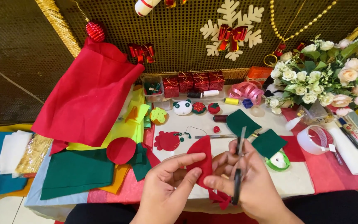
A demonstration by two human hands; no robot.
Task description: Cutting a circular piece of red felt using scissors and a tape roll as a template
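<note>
Two hands work together above the table's [299, 182] near edge: the left hand [168, 182] pinches a curved piece of red felt [203, 159], while the right hand [251, 182] grips dark-handled metal scissors [239, 166], blades pointing upward just beside the felt.

- You have bright, even light from above; colours read strongly.
- Shadows on the bench [212, 124] are soft and short.
- The shiny red gift boxes [193, 81] throw small glints.
- Focus is sharp throughout; edges bend slightly.
</note>
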